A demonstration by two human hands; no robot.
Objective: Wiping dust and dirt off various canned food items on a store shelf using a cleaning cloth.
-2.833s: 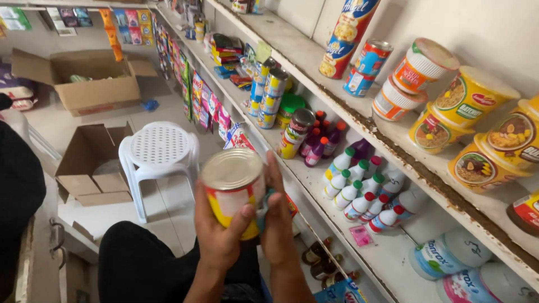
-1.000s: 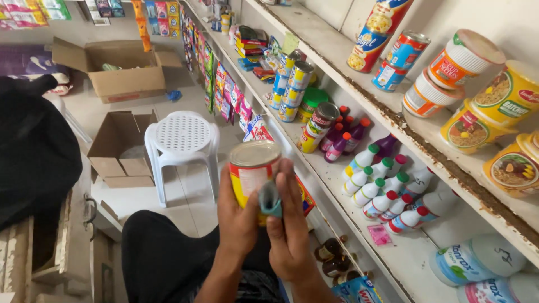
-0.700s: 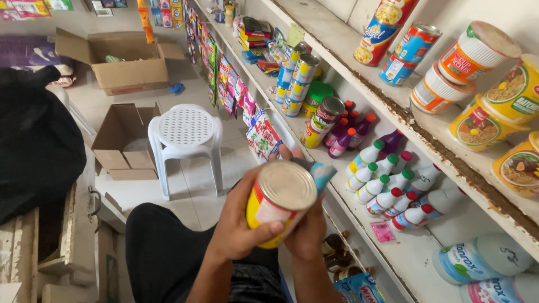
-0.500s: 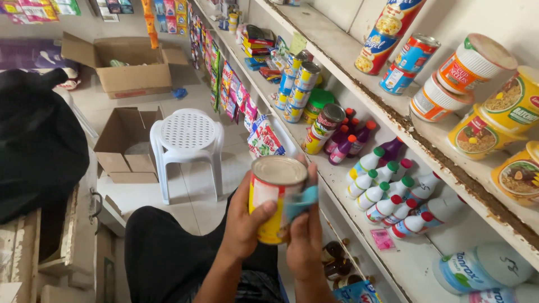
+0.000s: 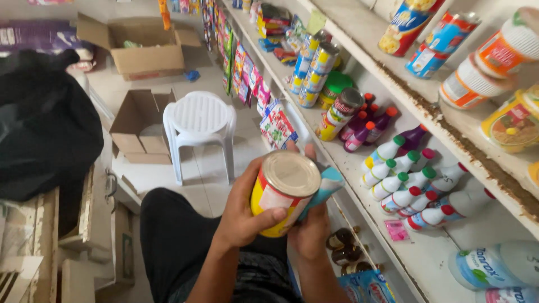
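The left hand (image 5: 241, 216) grips a yellow-and-red tin can (image 5: 283, 191) in front of the person's lap, near the front edge of the lower shelf (image 5: 393, 247). The right hand (image 5: 309, 230) is clenched on a light-blue cloth (image 5: 323, 188), now pressed against the can's right side; half a second ago the cloth sat on the front of the can, so the wiping has moved round its wall while the lid stays upward.
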